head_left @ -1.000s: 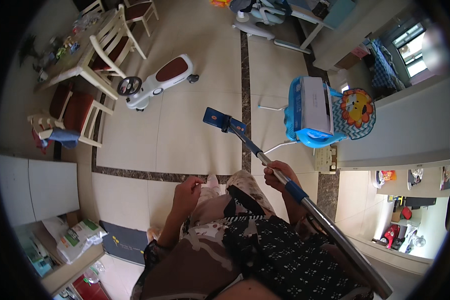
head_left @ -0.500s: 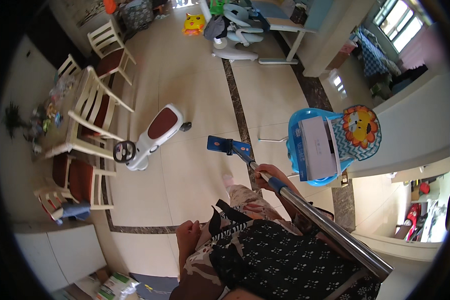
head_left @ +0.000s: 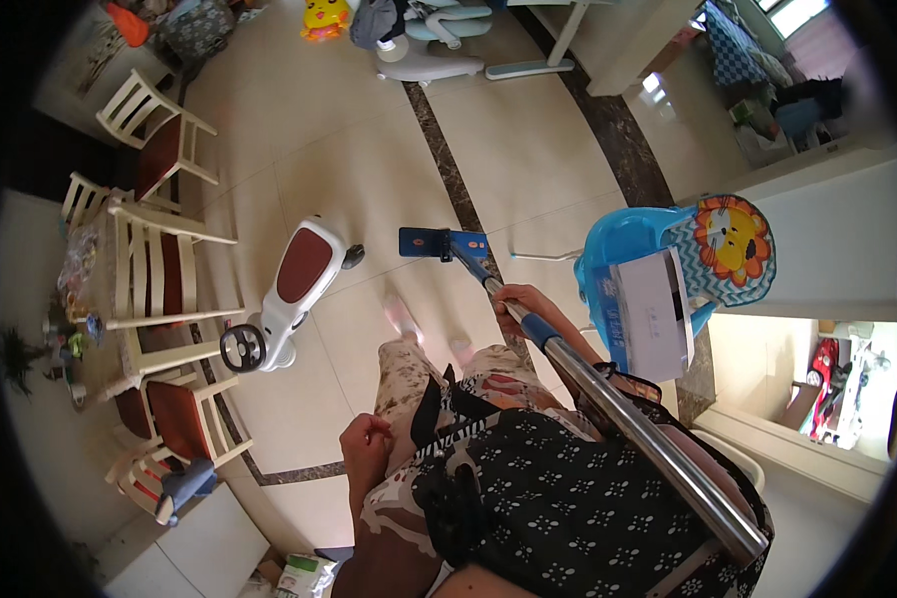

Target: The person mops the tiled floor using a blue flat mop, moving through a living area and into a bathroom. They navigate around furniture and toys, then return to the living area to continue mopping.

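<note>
A long silver telescopic pole (head_left: 658, 458) with blue collars slants from beside my right side out in front of me. My right hand (head_left: 521, 307) wraps around its thinner upper section. At the far end a clamp grips a blue phone-like device (head_left: 424, 241), held above the floor. By my left thigh hangs my left hand (head_left: 367, 442), fingers curled in with nothing visible in them. A black apron with white flowers (head_left: 578, 498) covers my front. My patterned trousers (head_left: 409, 389) and both feet show below.
On the left are a white ride-on toy (head_left: 304, 269) with a steering wheel, wooden chairs (head_left: 174, 419) and a cluttered table (head_left: 115, 349). On the right a blue child's chair (head_left: 608, 249) with a lion backrest carries a box (head_left: 653, 314). A desk leg (head_left: 558, 50) stands ahead.
My view has shifted forward, and both feet now show below me. The toy, chairs and blue seat sit differently in view. My right hand keeps its hold on the pole.
</note>
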### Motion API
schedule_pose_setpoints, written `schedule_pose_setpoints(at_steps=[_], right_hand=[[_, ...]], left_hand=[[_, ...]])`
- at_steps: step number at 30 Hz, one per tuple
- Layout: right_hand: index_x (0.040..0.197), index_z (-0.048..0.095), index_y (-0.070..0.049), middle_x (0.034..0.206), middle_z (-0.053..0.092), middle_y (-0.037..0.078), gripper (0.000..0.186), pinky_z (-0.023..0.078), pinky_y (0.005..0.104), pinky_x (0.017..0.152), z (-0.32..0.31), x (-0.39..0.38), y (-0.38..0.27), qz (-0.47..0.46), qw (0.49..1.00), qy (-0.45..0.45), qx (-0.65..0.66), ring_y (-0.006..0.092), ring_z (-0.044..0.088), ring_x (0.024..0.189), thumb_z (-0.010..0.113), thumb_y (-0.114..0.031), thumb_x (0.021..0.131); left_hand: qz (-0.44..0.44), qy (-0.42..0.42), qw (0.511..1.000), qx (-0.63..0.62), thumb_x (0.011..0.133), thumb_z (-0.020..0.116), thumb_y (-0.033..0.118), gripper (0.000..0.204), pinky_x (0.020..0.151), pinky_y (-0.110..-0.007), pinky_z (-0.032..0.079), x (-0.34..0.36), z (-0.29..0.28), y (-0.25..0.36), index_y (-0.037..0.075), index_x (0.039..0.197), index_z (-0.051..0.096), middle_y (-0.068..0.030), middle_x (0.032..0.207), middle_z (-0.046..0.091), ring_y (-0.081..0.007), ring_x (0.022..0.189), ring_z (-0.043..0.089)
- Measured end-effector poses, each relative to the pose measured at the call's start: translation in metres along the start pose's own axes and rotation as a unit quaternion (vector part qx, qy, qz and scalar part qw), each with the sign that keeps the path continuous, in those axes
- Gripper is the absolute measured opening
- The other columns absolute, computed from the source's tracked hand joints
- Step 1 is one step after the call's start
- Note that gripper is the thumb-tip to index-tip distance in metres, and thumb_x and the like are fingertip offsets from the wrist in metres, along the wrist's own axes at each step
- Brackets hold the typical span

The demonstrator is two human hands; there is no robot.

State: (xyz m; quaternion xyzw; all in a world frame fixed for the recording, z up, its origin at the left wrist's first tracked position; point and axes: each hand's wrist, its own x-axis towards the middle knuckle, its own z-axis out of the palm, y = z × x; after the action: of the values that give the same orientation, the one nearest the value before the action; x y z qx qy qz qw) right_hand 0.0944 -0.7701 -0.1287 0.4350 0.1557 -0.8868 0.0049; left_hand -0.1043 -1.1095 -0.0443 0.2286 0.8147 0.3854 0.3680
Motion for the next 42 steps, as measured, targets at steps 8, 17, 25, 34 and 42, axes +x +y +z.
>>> schedule_pose_setpoints(at_steps=[8, 17, 25, 34, 42], right_hand=[[0.082, 0.047, -0.011, 0.068, 0.054, 0.007, 0.017, 0.042, 0.0361, 0.046, 0.021, 0.117, -0.092, 0.019, 0.992, -0.016, 0.125, 0.0205, 0.052, 0.055, 0.061, -0.018, 0.087], [0.079, 0.055, -0.013, 0.068, 0.058, 0.005, 0.01, 0.048, 0.0382, 0.052, 0.146, 0.24, -0.22, -0.114, 0.984, 0.067, 0.121, 0.0209, 0.057, 0.055, 0.063, -0.018, 0.083], [0.07, 0.052, -0.016, 0.06, 0.043, 0.001, 0.018, 0.035, 0.0352, 0.039, 0.223, 0.354, -0.304, -0.219, 0.951, 0.199, 0.092, 0.0173, 0.042, 0.046, 0.068, -0.021, 0.076], [0.062, 0.049, -0.013, 0.052, 0.041, 0.003, 0.029, 0.033, 0.0338, 0.038, 0.299, 0.461, -0.436, -0.104, 0.986, 0.13, -0.009, 0.0174, 0.042, 0.042, 0.067, -0.028, 0.079], [0.066, 0.048, -0.013, 0.054, 0.044, 0.004, 0.033, 0.037, 0.0344, 0.045, 0.386, 0.569, -0.589, -0.042, 0.999, 0.02, 0.006, 0.0193, 0.043, 0.045, 0.064, -0.035, 0.084]], left_hand=[[0.094, -0.054, 0.993, 0.041, 0.077, 0.048, -0.01, 0.016, 0.063, -0.031, 0.049, 0.203, -0.067, 0.094, -0.002, 0.077, 0.062, -0.0116, 0.069, 0.065, -0.0206, 0.067, 0.063], [0.353, -0.189, 0.914, -0.069, 0.076, 0.058, -0.009, 0.016, 0.072, -0.031, 0.051, 0.403, -0.171, 0.27, -0.001, 0.09, 0.062, -0.0109, 0.079, 0.066, -0.0212, 0.075, 0.065], [0.519, -0.427, 0.714, -0.197, 0.07, 0.071, -0.001, 0.066, 0.106, -0.05, 0.04, 0.475, -0.193, 0.421, 0.005, 0.132, 0.051, -0.0201, 0.132, 0.057, -0.0392, 0.123, 0.055], [0.513, -0.392, 0.73, -0.222, 0.068, 0.075, 0.001, 0.024, 0.044, -0.034, 0.038, 0.623, -0.204, 0.498, 0.006, 0.066, 0.051, -0.0087, 0.053, 0.053, -0.0241, 0.045, 0.051], [0.566, -0.247, 0.761, -0.199, 0.066, 0.073, 0.005, 0.024, 0.044, -0.034, 0.042, 0.764, -0.206, 0.572, 0.007, 0.064, 0.048, -0.008, 0.052, 0.052, -0.0241, 0.042, 0.048]])
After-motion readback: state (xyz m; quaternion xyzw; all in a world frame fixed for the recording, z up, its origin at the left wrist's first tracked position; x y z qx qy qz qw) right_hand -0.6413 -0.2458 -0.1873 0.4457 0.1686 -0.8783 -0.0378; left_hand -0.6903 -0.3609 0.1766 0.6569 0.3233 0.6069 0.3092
